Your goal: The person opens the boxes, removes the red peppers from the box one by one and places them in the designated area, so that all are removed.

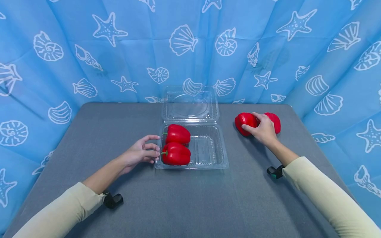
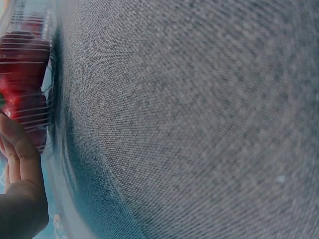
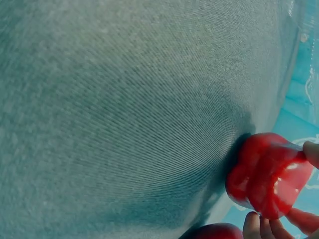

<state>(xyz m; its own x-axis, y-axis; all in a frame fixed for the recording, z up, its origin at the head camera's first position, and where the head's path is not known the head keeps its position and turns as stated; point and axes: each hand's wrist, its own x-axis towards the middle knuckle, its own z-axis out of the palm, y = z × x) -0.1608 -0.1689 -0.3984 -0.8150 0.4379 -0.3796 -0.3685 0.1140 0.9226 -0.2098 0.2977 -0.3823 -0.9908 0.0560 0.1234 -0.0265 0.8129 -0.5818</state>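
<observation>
Two red bell peppers, an upper one [image 1: 177, 134] and a lower one [image 1: 176, 154], lie in the left half of a clear plastic clamshell container [image 1: 224, 158], green stems toward the left. Beside its left rim is my left hand [image 1: 139, 153], fingers loosely spread with the tips right at the rim. At the table's right, my right hand [image 1: 263, 130] grips a third red bell pepper [image 1: 244, 123] between thumb and fingers, as the right wrist view shows on that pepper [image 3: 269, 174]. Another red bell pepper [image 1: 274, 121] sits just beyond it, partly hidden by the hand.
The container's lid [image 1: 190, 105] stands open at the back, leaning by the blue shell-print curtain [image 1: 134, 59]. Grey cloth covers the table [image 1: 190, 205]. Black wrist straps [image 1: 113, 200] are on both forearms, below the sleeves' cuffs.
</observation>
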